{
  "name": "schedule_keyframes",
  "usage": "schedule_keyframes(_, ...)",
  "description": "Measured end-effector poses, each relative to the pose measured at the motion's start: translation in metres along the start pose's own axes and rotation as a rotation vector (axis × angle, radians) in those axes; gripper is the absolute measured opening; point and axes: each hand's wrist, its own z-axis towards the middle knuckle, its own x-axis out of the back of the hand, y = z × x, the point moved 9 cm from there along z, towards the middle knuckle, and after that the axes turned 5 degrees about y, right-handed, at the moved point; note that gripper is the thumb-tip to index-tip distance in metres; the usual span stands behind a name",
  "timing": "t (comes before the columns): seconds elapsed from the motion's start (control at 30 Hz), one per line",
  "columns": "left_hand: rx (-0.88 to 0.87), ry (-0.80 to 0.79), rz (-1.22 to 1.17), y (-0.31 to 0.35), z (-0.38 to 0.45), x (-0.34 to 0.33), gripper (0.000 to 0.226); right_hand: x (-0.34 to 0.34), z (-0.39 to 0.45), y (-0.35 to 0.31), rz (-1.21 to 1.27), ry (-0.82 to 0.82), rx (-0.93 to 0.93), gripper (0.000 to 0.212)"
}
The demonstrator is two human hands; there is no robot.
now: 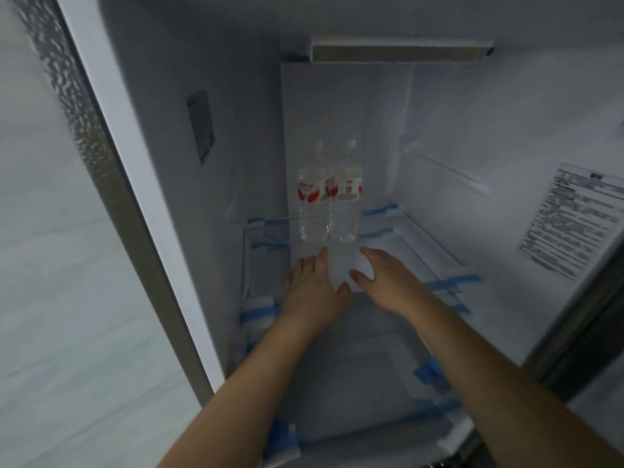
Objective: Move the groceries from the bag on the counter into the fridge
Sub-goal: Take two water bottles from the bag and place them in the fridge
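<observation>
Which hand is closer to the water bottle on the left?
Left. The left hand sits just below the left bottle, fingertips near its base. The right hand is farther right, below the right bottle.

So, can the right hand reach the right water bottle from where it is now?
Probably yes: the right hand is open just below the right water bottle, and nothing stands between them on the shelf.

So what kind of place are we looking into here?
The inside of a fridge, most likely in a home kitchen. Two water bottles stand on a glass shelf still edged with blue tape, and a printed label sits on the inner right wall. Both hands reach in empty.
</observation>
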Motion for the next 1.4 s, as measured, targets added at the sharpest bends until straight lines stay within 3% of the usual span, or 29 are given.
schedule_keyframes(0.13,-0.093,-0.017,0.102,0.013,-0.023,0.004,0.073,0.009,-0.037,-0.005,-0.332,0.085,0.076,0.058)
schedule_keyframes(0.3,-0.210,-0.092,0.196,0.039,-0.057,-0.003,0.072,0.023,-0.083,0.002,-0.480,0.120,0.073,0.056)
schedule_keyframes(0.53,-0.353,-0.061,0.355,0.069,-0.102,-0.012,0.067,0.053,-0.152,0.023,-0.561,0.153,0.032,0.051)
schedule_keyframes(0.67,-0.424,0.005,0.311,0.101,-0.139,-0.014,0.064,0.067,-0.188,0.035,-0.542,0.161,0.028,0.056)
schedule_keyframes(0.8,-0.483,-0.029,0.279,0.142,-0.183,-0.034,0.061,0.088,-0.234,0.055,-0.555,0.197,0.029,0.048)
schedule_keyframes(1.1,-0.641,-0.126,0.344,0.210,-0.257,-0.053,0.063,0.117,-0.333,0.085,-0.522,0.146,-0.044,0.069)
schedule_keyframes(1.2,-0.667,-0.123,0.358,0.227,-0.268,-0.051,0.062,0.132,-0.357,0.087,-0.527,0.198,-0.084,0.055)
schedule_keyframes(1.4,-0.724,-0.151,0.328,0.251,-0.284,-0.053,0.061,0.160,-0.403,0.095,-0.631,0.228,-0.216,0.050)
